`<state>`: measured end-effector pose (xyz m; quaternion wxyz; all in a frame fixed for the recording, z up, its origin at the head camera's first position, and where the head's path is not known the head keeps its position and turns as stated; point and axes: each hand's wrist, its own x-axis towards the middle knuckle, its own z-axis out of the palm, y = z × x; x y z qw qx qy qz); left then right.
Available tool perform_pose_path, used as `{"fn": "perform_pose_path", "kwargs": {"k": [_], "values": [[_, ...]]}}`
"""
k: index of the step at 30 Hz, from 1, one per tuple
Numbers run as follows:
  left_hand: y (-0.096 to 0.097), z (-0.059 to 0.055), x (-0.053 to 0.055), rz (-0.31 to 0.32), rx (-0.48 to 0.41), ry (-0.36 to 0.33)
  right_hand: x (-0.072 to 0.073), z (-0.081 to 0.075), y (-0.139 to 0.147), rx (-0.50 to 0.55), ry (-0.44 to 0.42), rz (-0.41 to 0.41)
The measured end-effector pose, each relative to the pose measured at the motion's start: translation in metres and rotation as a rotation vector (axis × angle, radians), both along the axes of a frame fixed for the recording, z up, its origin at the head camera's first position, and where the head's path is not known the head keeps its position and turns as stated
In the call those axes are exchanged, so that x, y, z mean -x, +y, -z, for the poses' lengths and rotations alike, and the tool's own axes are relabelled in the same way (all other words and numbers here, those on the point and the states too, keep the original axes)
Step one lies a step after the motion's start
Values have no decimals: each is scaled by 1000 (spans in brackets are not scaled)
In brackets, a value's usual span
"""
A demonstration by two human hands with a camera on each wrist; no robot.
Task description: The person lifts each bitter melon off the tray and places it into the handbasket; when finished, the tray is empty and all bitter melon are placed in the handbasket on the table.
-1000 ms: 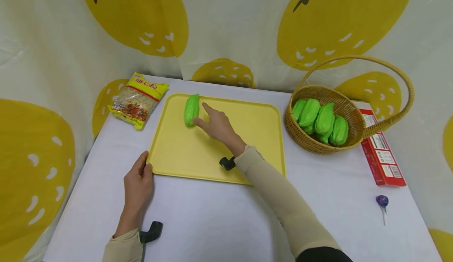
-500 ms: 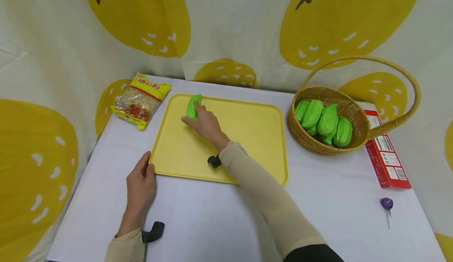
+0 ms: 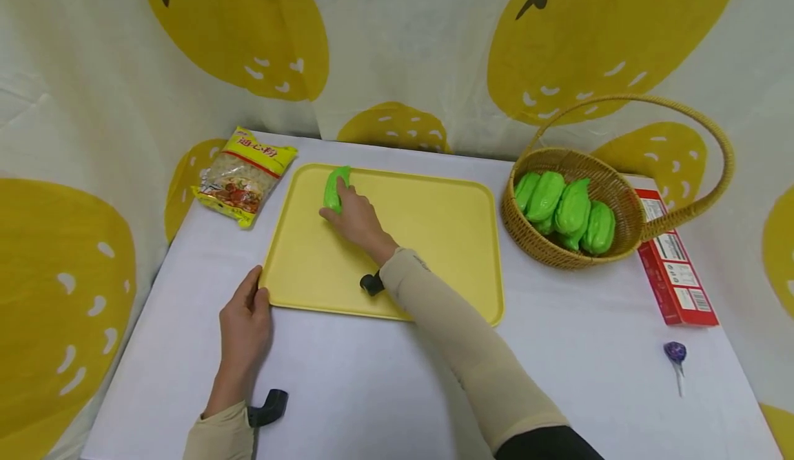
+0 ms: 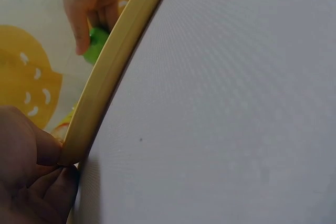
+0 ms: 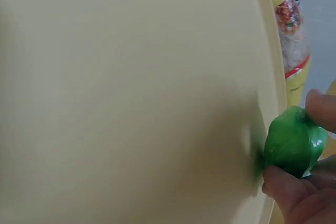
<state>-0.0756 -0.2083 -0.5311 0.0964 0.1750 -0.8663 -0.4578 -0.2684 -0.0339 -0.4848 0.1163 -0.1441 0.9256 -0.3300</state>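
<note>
A yellow tray (image 3: 434, 232) lies on the white table, and my left hand (image 3: 245, 329) pinches its near-left corner. In the left wrist view, thumb and fingers meet at the tray rim (image 4: 110, 72). Toward the tray's far-left corner, a shiny green star fruit (image 3: 331, 194) is held by my right hand (image 3: 360, 224). From the right wrist, the star fruit (image 5: 294, 142) shows its ridged end between thumb and fingers, close over the tray. The hand partly covers it in the head view.
A wicker basket (image 3: 546, 256) with a tall handle stands right of the tray, holding several green star fruits (image 3: 573, 208). Behind it lies a red box (image 3: 679, 281); a purple lollipop (image 3: 675, 353) is nearer. A yellow food bag (image 3: 245, 177) sits at the left.
My right hand has moved left and closed its thumb and fingers around the star fruit, which stays in about the same spot. My left hand keeps its hold on the tray corner.
</note>
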Motion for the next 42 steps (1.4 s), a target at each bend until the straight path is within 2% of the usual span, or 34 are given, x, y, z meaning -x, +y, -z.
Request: {"fn": "perform_pose_path", "kwargs": {"k": [13,42], "values": [[1,-1,0,-4,0,-28,-7,-16,16,58,3,-44],[1,-1,0,-4,5,-13,-21,-35,34,131,2,-80]]}}
